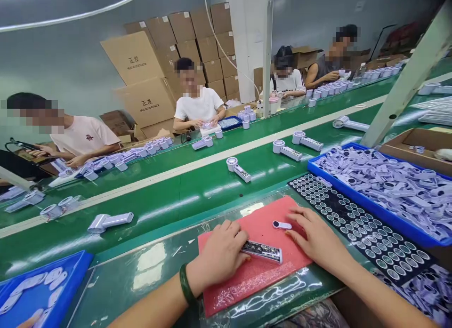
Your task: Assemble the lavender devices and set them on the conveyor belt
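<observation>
My left hand (224, 252), with a green bangle at the wrist, is closed over the round end of a white handheld fan (263, 251). Its handle sticks out to the right, showing a dark patterned inside; the head is hidden under my fingers. The fan rests on a red mat (240, 295). Just past the handle lies a small white piece with a black round spot (282, 225), flat on the mat. My right hand (318, 234) is beside this piece's right end, thumb and fingers apart; whether a fingertip touches it I cannot tell.
A blue tray (312, 165) heaped with small white parts stands at right, beside a black sheet of round stickers (353, 222). Several fans lie on the green conveyor belt (183, 196). Another blue tray (76, 281) is at lower left, a person's fingers in it. Co-workers sit opposite.
</observation>
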### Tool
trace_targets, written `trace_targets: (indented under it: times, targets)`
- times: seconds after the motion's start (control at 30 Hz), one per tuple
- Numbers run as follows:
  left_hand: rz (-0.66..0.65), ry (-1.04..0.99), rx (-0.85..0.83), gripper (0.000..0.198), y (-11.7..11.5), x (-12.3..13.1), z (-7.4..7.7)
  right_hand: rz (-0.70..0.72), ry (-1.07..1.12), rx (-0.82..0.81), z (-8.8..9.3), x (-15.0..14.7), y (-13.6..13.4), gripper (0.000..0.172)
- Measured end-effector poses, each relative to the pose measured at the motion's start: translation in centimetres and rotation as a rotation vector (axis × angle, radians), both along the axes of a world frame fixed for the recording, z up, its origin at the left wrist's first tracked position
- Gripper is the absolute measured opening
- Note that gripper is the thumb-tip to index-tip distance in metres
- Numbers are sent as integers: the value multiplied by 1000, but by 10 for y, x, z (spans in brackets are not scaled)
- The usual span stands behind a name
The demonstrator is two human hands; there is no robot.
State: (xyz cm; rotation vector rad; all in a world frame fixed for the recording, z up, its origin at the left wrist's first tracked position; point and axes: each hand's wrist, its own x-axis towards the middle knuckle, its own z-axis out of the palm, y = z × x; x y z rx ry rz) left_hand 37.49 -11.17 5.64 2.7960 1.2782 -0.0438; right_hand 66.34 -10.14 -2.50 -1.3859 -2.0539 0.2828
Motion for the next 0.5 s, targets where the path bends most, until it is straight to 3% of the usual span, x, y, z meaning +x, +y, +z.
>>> trace_targets:
  times: [0.1, 0.27, 0.37, 0.5]
  targets:
    - [-12, -108, -40, 36, 2, -5, -1, 20, 28, -45, 9, -6, -3, 27]
    - [-36, -361, -129, 53, 2, -10, -5, 156, 161, -138, 37, -47, -24, 22]
    - [-62, -497, -156, 47, 5, -12, -8, 231, 86, -108, 45, -70, -33, 24]
    - [-86, -569, -147, 25, 9, -11, -17, 250, 24, -93, 35, -78, -39, 26]
